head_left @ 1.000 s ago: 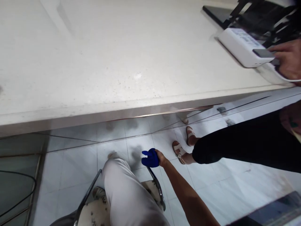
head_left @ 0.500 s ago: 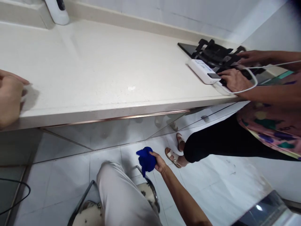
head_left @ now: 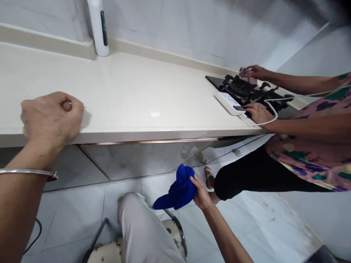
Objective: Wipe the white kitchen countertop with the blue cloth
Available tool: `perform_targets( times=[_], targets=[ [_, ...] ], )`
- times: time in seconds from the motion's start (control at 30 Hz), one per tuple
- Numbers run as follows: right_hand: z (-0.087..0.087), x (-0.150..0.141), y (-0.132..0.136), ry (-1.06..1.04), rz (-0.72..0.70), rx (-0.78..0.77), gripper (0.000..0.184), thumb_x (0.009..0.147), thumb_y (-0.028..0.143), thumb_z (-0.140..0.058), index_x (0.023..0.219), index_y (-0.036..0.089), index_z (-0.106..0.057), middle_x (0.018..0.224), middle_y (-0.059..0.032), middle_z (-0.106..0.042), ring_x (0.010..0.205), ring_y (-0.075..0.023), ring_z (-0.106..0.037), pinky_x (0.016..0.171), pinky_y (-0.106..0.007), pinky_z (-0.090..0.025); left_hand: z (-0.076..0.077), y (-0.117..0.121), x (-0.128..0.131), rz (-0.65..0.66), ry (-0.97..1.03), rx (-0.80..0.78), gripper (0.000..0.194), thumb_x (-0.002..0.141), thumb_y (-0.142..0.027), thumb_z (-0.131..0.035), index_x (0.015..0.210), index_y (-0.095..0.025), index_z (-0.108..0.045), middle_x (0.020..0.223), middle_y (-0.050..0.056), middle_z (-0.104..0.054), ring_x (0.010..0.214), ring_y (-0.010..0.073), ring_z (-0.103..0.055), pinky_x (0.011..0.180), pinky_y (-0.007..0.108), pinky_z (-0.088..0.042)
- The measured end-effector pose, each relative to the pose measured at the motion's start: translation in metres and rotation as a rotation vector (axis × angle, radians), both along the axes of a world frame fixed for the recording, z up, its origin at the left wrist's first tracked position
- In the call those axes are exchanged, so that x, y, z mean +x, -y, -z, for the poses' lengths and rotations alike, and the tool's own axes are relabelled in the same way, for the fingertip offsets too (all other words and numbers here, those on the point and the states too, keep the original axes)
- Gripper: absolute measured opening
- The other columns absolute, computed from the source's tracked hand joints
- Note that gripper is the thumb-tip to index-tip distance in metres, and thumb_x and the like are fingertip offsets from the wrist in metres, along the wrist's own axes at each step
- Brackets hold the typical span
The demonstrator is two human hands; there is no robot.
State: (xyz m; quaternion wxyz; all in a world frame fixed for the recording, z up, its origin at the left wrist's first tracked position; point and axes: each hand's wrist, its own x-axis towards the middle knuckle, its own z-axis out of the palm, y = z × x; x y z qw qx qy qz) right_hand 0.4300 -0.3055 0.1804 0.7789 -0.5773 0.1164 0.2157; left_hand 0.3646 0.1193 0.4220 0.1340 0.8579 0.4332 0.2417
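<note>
My left hand (head_left: 53, 118), with a silver bangle on the wrist, rests near the front edge of the pale countertop (head_left: 131, 95). Its fingers are curled into a loose fist, and no object shows in it. Below the counter's front edge, my right hand (head_left: 202, 193) grips a bunched blue cloth (head_left: 181, 188). One end of the cloth hangs out to the left, over the floor beside my knee. The fingers behind the cloth are hidden.
A co-worker stands at the right, with hands (head_left: 259, 112) by a black gas stove (head_left: 242, 89). A white power bank (head_left: 230, 104) with a cable lies beside the stove. Against the back wall stands a white device (head_left: 99, 31). A chair (head_left: 105, 252) is below me.
My left hand has come further into view, now a fist. The blue cloth and my right hand have shifted up and right. One co-worker's hand has lifted, holding something pale pinkish.
</note>
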Motion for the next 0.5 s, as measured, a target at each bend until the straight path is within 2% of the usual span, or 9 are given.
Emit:
perform_targets(
  times=[0.07,0.17,0.27,0.33,0.43,0.5],
  targets=[
    [-0.041,0.004,-0.011,0.071,-0.014,0.048,0.056,0.072,0.040,-0.083,0.122,0.025,-0.063,0.108,-0.0016,-0.073,0.099,-0.0209,-0.069,0.086,-0.032,-0.057,-0.002,0.003,0.000,-0.055,0.022,-0.031,0.046,0.090,-0.049,-0.043,0.113,-0.018,-0.069,0.102,0.009,-0.065,0.111,0.0353,-0.060,0.092,0.063,-0.052],
    [-0.114,0.011,-0.041,0.260,-0.034,0.121,0.052,0.075,0.037,-0.081,0.123,0.027,-0.063,0.106,0.0002,-0.074,0.094,-0.0193,-0.069,0.086,-0.032,-0.058,-0.001,-0.001,-0.001,-0.038,0.027,-0.031,0.044,0.089,-0.047,-0.043,0.106,-0.019,-0.072,0.089,0.010,-0.065,0.101,0.0335,-0.064,0.088,0.061,-0.054],
    [-0.189,0.021,-0.087,0.499,-0.038,0.226,0.045,0.080,0.036,-0.076,0.122,0.027,-0.063,0.107,0.0006,-0.073,0.098,-0.0176,-0.068,0.091,-0.031,-0.056,-0.003,-0.004,-0.003,-0.021,0.022,-0.059,0.042,0.088,-0.045,-0.043,0.103,-0.020,-0.073,0.084,0.011,-0.065,0.092,0.0300,-0.064,0.085,0.058,-0.054],
    [-0.233,0.030,-0.126,0.656,-0.035,0.311,0.039,0.082,0.035,-0.072,0.119,0.027,-0.063,0.108,0.0014,-0.071,0.101,-0.0164,-0.066,0.095,-0.031,-0.054,-0.006,-0.004,-0.005,-0.015,0.020,-0.074,0.041,0.087,-0.045,-0.043,0.102,-0.021,-0.073,0.084,0.011,-0.065,0.088,0.0279,-0.063,0.083,0.056,-0.054],
    [-0.280,0.053,-0.187,0.823,-0.042,0.435,0.033,0.084,0.035,-0.065,0.116,0.028,-0.061,0.105,0.0032,-0.069,0.102,-0.0154,-0.064,0.096,-0.033,-0.053,-0.010,-0.003,-0.007,-0.018,-0.001,-0.088,0.039,0.086,-0.044,-0.042,0.099,-0.024,-0.073,0.084,0.012,-0.067,0.084,0.0281,-0.063,0.081,0.050,-0.054],
    [-0.292,0.073,-0.220,0.906,-0.061,0.464,0.036,0.086,0.038,-0.059,0.121,0.029,-0.056,0.109,0.0023,-0.068,0.108,-0.0167,-0.062,0.099,-0.037,-0.051,-0.010,-0.004,-0.008,-0.024,-0.010,-0.091,0.037,0.085,-0.044,-0.041,0.096,-0.027,-0.072,0.084,0.012,-0.068,0.083,0.0296,-0.064,0.079,0.047,-0.053]
  ],
)
